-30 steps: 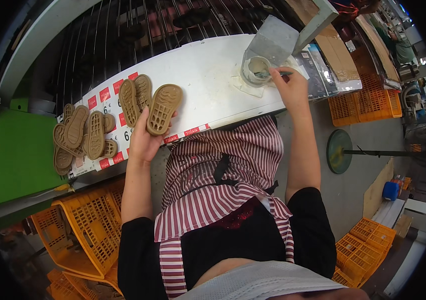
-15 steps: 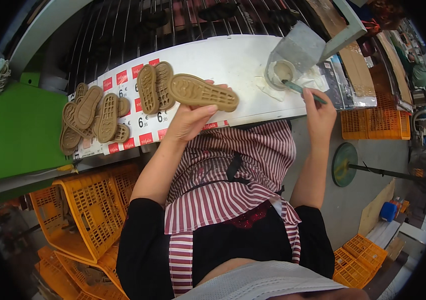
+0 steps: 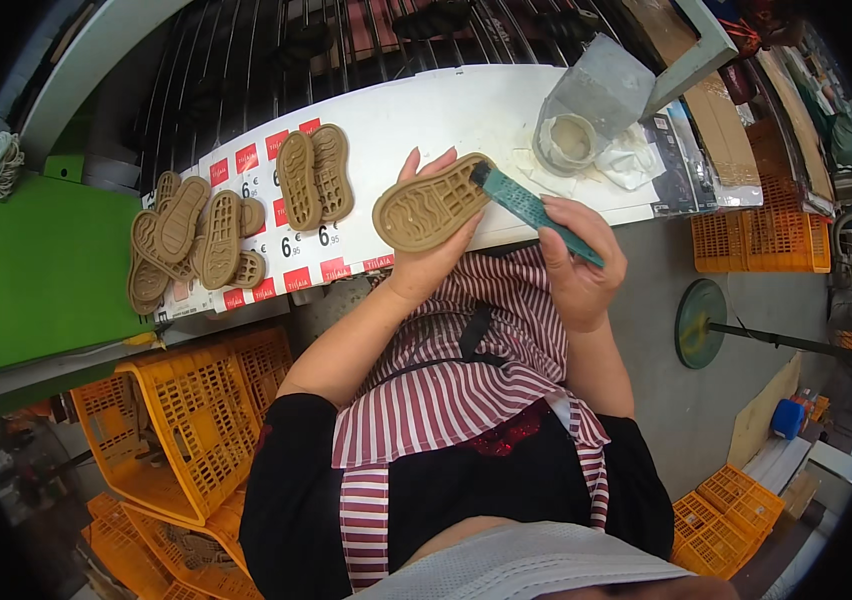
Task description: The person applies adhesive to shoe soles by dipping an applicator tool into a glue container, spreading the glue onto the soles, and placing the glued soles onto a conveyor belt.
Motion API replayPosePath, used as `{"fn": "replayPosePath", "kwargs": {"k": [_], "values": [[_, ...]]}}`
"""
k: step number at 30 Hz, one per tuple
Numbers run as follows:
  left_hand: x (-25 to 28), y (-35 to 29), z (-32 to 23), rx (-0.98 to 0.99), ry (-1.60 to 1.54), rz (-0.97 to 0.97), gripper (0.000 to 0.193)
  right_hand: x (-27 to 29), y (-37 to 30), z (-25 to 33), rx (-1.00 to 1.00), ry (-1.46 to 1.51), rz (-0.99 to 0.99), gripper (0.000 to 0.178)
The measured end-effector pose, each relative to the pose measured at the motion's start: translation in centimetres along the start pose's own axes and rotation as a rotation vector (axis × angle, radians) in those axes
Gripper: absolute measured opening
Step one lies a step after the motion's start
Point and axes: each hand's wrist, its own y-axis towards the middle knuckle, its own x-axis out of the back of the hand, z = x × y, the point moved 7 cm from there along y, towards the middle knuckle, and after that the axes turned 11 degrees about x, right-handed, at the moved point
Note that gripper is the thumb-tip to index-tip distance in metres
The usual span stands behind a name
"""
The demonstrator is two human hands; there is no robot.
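My left hand grips a tan shoe sole by its edges, its ridged and gridded cavity side facing up. In my right hand is a brush with a green handle. Its dark bristles touch the heel end of the sole. A round pot of pale paste stands on the table beyond my right hand. To the left, a pair of tan soles lies side by side, and a pile of more soles sits farther left.
The white table carries printed sheets at its left. Crumpled white tissue lies by the pot, in front of a grey upright box. A green panel borders the left; orange crates stand below. A metal rack runs behind.
My right hand has brought the brush from the pot leftward to the sole. The sole has moved slightly right and turned, its heel end now pointing up and right.
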Motion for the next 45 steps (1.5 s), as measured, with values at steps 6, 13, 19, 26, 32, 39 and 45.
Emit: {"fn": "replayPosePath", "kwargs": {"k": [6,13,19,26,32,39,45], "values": [[-0.7,-0.5,-0.2,-0.064,0.040,0.005,0.089,-0.7,-0.6,-0.3,0.004,-0.059,0.000,0.023],[-0.8,-0.8,1.0,-0.016,-0.065,-0.043,0.088,-2.7,-0.8,0.9,0.073,-0.053,0.064,0.026],[-1.0,-1.0,2.3,-0.020,-0.167,-0.046,0.090,-4.8,-1.1,2.1,0.124,-0.013,0.125,0.028],[-0.8,-1.4,3.5,0.043,-0.304,-0.022,0.082,-6.1,-1.3,3.4,0.172,0.044,0.192,0.029],[-0.9,-1.9,3.0,0.109,-0.308,0.099,0.078,-5.5,-1.0,2.9,0.081,0.187,0.263,0.027],[-1.3,-2.3,1.7,0.099,0.105,0.282,0.071,-4.6,-1.6,-0.1,-0.220,0.438,0.329,0.024],[-1.6,-3.5,2.1,0.507,-0.169,0.576,0.052,-4.3,-2.6,-3.9,-0.684,0.792,0.322,0.020]]}}
